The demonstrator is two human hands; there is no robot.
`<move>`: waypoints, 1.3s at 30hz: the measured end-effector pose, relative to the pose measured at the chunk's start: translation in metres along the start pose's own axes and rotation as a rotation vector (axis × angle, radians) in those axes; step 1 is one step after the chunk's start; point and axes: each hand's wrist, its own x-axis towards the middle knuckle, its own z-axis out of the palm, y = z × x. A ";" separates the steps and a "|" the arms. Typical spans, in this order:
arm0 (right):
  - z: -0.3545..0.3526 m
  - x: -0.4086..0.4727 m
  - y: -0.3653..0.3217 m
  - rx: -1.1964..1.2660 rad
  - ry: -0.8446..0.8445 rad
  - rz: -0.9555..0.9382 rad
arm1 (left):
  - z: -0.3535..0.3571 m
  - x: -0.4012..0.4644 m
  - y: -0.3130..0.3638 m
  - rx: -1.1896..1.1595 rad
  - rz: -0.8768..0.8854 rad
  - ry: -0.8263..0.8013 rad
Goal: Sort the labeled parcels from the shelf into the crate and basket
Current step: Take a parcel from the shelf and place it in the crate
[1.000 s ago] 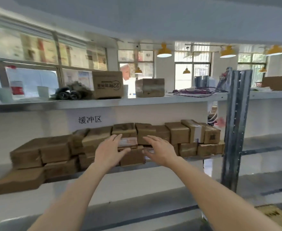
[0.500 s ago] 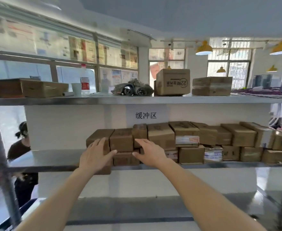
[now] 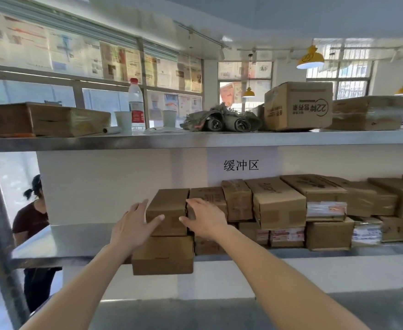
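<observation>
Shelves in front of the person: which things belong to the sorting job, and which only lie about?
Job: top left parcel, touched by left hand and right hand; parcel below it; parcel stack.
Lying about: water bottle, paper cups, printed carton, rolled bags.

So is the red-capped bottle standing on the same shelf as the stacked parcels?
No, the bottle stands on the upper shelf, one level above the parcels.

Newspaper-covered windows (image 3: pixel 114 60) line the wall behind steel shelving (image 3: pixel 195 139), with yellow pendant lamps (image 3: pixel 310 59) hanging at right.

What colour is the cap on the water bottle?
Red, clearest in the head view: bottle cap.
</observation>
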 end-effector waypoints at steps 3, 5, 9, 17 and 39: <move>0.006 0.037 -0.001 -0.027 -0.011 0.027 | 0.012 0.038 -0.012 -0.027 0.001 -0.044; 0.010 0.056 -0.002 -0.041 -0.010 0.043 | 0.020 0.061 -0.020 -0.049 0.002 -0.073; 0.022 0.081 -0.005 -0.101 -0.035 0.095 | 0.034 0.092 -0.033 -0.090 0.034 -0.110; 0.038 0.101 -0.013 -0.167 -0.108 0.210 | 0.053 0.131 -0.059 -0.218 0.067 -0.248; 0.098 0.109 -0.120 0.443 0.131 0.479 | 0.038 0.133 -0.142 -1.151 -0.257 -0.429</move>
